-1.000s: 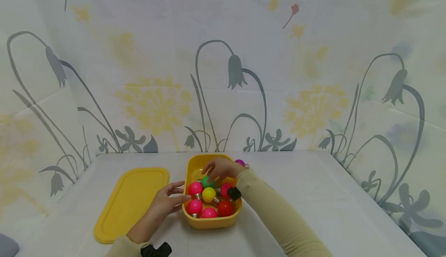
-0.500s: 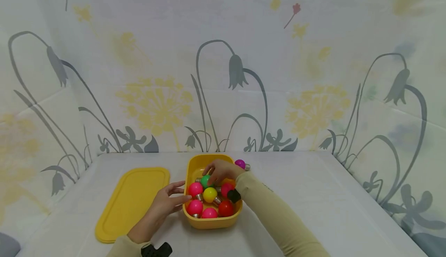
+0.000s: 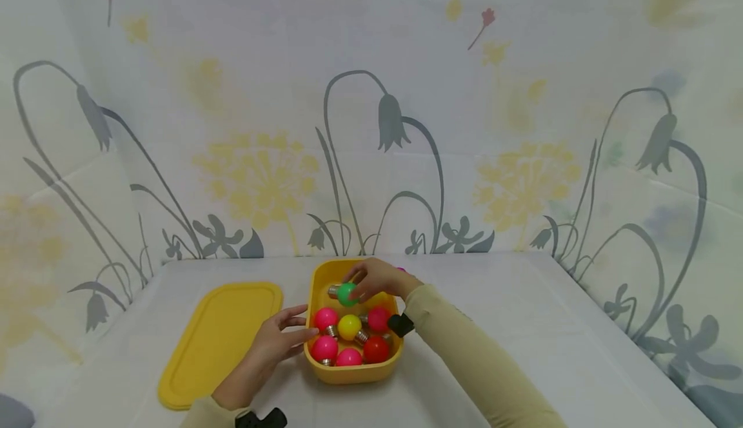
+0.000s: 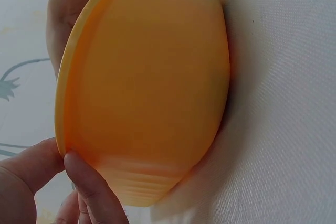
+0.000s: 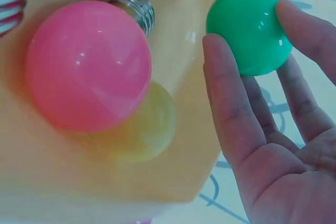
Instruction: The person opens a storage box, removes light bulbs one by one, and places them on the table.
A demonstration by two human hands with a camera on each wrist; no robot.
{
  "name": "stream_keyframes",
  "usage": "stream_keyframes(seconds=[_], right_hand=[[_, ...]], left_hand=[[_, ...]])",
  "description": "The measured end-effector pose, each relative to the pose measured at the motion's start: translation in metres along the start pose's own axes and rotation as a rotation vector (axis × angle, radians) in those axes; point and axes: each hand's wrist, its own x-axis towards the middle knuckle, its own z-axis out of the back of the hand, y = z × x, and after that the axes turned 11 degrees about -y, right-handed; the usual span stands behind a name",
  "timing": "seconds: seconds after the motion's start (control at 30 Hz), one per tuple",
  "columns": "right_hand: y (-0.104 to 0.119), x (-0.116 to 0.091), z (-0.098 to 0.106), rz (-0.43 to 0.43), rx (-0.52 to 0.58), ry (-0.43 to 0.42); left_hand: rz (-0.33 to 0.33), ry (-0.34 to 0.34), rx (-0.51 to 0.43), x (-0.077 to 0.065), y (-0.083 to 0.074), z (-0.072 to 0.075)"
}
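Observation:
My right hand [image 3: 380,280] pinches a green light bulb [image 5: 247,30] by its round globe, over the far part of the yellow container [image 3: 354,376]. The bulb's metal screw base points left in the head view. Inside the container lie several more bulbs: a yellow one [image 3: 349,327], a red one [image 3: 376,349] and several pink ones, such as the pink bulb [image 5: 89,66] close to my right fingers. My left hand [image 3: 273,344] is at the container's left side, where thumb and finger pinch its rim [image 4: 60,114]. An orange bulb is mostly hidden below my right hand.
A flat yellow lid [image 3: 220,338] lies on the white table [image 3: 522,338] left of the container. Behind my right hand, a purple bulb [image 3: 401,269] barely shows on the table. A curtain printed with flowers [image 3: 371,125] hangs at the table's far edge.
My right hand has gripped the green bulb and lifted it up from among the others. The left hand keeps its place at the rim. The purple bulb is now mostly covered.

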Motion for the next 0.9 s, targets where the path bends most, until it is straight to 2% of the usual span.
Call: stream_keyframes(seconds=[0.43,0.9], right_hand=[[-0.009,-0.016,0.013,0.069,0.041,-0.070],[-0.021,-0.034,0.022,0.084,0.039,-0.206]], left_hand=[[0.027,-0.007,0.033,0.000,-0.002,0.001],[0.030,-0.003,0.038,-0.001,-0.002,0.000]])
